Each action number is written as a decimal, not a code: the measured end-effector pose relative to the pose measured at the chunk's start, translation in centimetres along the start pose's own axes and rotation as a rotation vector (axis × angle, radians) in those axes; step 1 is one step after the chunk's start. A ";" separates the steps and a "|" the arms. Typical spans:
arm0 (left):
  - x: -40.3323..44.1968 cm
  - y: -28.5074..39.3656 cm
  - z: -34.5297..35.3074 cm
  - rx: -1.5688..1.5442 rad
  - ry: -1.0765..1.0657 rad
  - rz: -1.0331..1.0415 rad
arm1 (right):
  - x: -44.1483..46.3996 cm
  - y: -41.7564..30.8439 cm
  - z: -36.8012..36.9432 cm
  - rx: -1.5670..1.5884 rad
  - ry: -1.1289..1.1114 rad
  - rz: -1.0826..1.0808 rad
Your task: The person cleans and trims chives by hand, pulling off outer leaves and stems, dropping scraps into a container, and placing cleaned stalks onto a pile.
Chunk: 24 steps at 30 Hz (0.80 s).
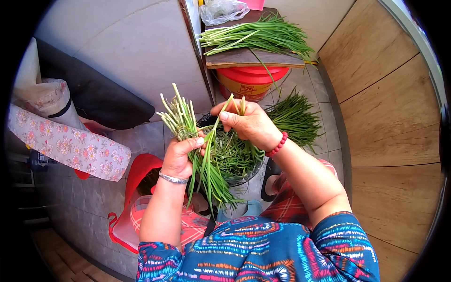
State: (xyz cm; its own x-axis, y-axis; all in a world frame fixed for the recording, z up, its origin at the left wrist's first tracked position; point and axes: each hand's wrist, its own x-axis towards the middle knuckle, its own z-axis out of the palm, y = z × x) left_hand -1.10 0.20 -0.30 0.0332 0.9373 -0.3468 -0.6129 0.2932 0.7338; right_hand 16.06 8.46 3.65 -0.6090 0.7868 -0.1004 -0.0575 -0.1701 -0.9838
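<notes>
A bunch of garlic chives [205, 162] is clasped in my left hand [179, 157], its pale, partly dried stem ends pointing up and its green leaves hanging down. Close by on the right, my right hand [251, 123] has thumb and forefinger pinched on a chive stalk [217, 123], and more short stem ends stick up between its fingers. Below both hands stands a round bin lined with a dark bag [246, 177], filled with green and withered chive trimmings [230, 152].
Cleaned-looking chives [256, 35] lie on a board [221, 60] over a red-lidded bucket [251, 75], beside a clear plastic bag [221, 11]. More chives [295, 120] rest on the tiled floor. A red bag [131, 188] sits at left, wooden panels [390, 122] at right.
</notes>
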 end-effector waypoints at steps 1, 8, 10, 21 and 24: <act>-0.1 0.0 0.2 0.008 0.020 -0.004 | 0.0 0.2 -0.2 0.143 -0.044 0.097; -0.1 0.5 0.2 -0.086 -0.033 -0.061 | 0.7 1.3 -1.9 0.694 -0.107 0.137; -0.1 0.4 0.1 -0.091 -0.066 -0.085 | 0.7 1.4 -1.6 0.608 -0.098 0.151; -0.2 -0.6 1.5 0.014 -0.092 -0.046 | 0.4 1.8 0.3 -0.040 -0.028 0.027; -0.3 -0.1 1.4 -0.001 0.046 -0.045 | 0.1 0.8 -0.2 0.091 0.033 0.119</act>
State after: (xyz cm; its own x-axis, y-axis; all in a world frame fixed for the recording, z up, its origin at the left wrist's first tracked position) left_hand 0.10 0.17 0.51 0.0249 0.9136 -0.4059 -0.6123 0.3349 0.7162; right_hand 16.13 8.55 2.84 -0.5892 0.7767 -0.2224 -0.0584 -0.3155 -0.9471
